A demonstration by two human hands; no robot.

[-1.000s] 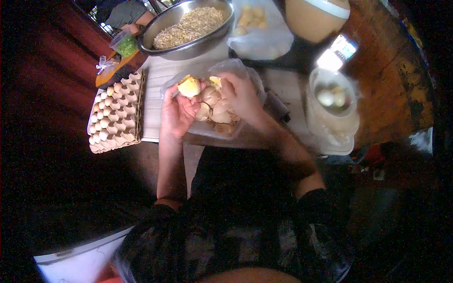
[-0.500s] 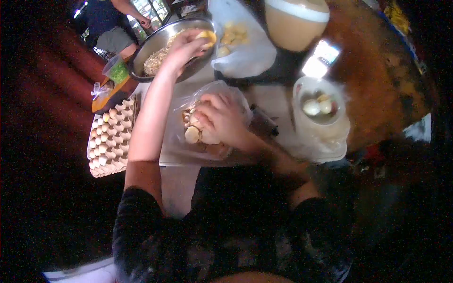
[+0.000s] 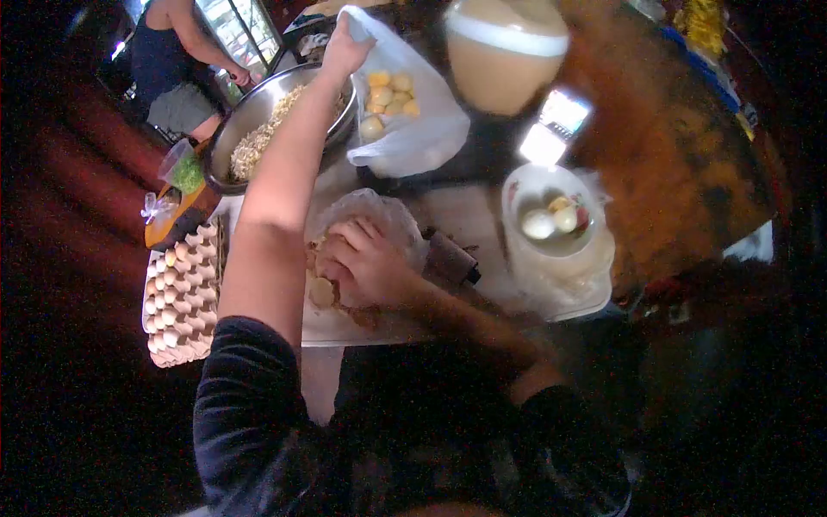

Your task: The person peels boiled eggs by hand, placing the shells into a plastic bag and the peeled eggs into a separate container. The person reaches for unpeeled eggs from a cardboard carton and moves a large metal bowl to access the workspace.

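Observation:
My left hand [image 3: 345,53] is stretched far forward to the upper edge of a white plastic bag [image 3: 431,142], with its fingers closed on the bag's edge. Several round yellow pieces, which look like cooked egg yolks [image 3: 392,93], lie in that bag. Nearer to me, my right hand [image 3: 360,258] has its fingers curled down over a clear plastic bag [image 3: 392,211]. Pale brown eggshells [image 3: 322,293] show beside its fingers; what lies under the palm is hidden.
A steel bowl [image 3: 215,142] of pale shreds stands beneath my left forearm. An egg carton [image 3: 185,297] is at left, a green-filled tub [image 3: 183,172] behind it. Peeled eggs sit in a white bowl [image 3: 517,194] at right, near a lit phone [image 3: 551,129] and a large tan container [image 3: 504,73]. Another person [image 3: 164,60] stands behind.
My left hand has moved forward from above the steel bowl to the white bag, and the yellow piece it held no longer shows in it. My right hand stays over the clear bag.

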